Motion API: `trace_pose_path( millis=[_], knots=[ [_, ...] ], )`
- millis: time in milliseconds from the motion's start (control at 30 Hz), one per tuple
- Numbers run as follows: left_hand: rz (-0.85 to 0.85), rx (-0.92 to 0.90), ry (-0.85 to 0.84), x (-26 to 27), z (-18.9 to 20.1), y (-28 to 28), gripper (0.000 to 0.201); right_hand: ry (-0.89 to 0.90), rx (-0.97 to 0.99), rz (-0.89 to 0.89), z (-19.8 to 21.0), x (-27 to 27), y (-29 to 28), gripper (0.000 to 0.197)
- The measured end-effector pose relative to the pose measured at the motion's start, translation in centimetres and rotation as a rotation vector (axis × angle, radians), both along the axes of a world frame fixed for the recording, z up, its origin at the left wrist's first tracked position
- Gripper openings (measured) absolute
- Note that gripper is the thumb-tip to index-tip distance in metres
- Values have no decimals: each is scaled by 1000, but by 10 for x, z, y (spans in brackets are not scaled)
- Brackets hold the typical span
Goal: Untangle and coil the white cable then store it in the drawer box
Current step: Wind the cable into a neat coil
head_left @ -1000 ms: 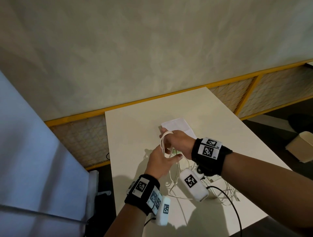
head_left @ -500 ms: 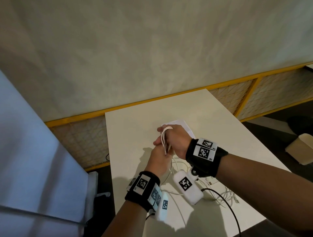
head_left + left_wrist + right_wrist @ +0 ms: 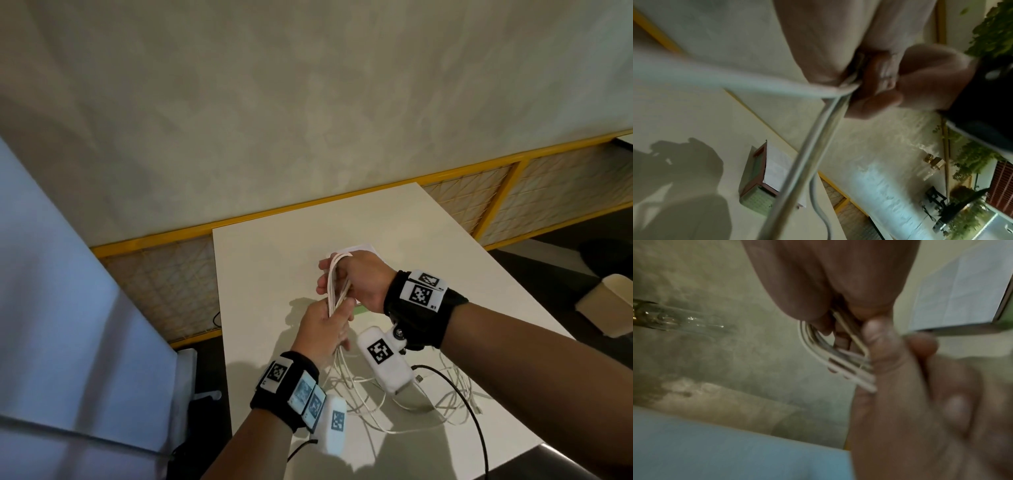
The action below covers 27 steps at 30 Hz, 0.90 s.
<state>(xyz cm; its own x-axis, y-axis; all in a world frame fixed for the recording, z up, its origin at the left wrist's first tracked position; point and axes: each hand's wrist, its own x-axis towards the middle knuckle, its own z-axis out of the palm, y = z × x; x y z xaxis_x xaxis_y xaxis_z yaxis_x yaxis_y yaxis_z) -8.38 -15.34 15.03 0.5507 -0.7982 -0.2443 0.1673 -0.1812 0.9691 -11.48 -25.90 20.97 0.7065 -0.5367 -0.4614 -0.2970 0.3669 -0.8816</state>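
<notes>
1. Several loops of the white cable [image 3: 337, 284] stand bunched above the worktop [image 3: 267, 274], held up between both hands.
2. The right hand [image 3: 359, 284] has its fingers curled round the top of the loops, thumb side towards the camera.
3. The left hand [image 3: 325, 330] grips the lower end of the same bundle, fingers closed round the strands.
4. The rest of the cable trails down from the left hand and lies in loose tangles on the worktop near the person.
5. The drawer box [image 3: 758, 180] sits on the worktop beyond the hands; in the blurred left wrist view it looks pulled open.
</notes>
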Motion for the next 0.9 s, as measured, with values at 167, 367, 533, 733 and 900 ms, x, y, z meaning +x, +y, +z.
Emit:
trace_pose_path(
  millis=[167, 367, 533, 733, 900],
  knots=[
    [7, 32, 116, 1, -8, 1, 27, 166, -269, 169, -11, -6, -8, 25],
    [122, 42, 192, -4, -7, -3, 27, 40, -264, 240, -16, -11, -9, 30],
    [196, -70, 244, -1, 2, -2, 32, -254, -2, 401, -44, -39, -9, 79],
    [257, -140, 334, -2, 8, -8, 56, 37, -159, 837, -72, -51, 22, 29],
    [348, -118, 372, 13, 8, -9, 47, 194, -222, 775, -66, -46, 34, 16]
  ],
)
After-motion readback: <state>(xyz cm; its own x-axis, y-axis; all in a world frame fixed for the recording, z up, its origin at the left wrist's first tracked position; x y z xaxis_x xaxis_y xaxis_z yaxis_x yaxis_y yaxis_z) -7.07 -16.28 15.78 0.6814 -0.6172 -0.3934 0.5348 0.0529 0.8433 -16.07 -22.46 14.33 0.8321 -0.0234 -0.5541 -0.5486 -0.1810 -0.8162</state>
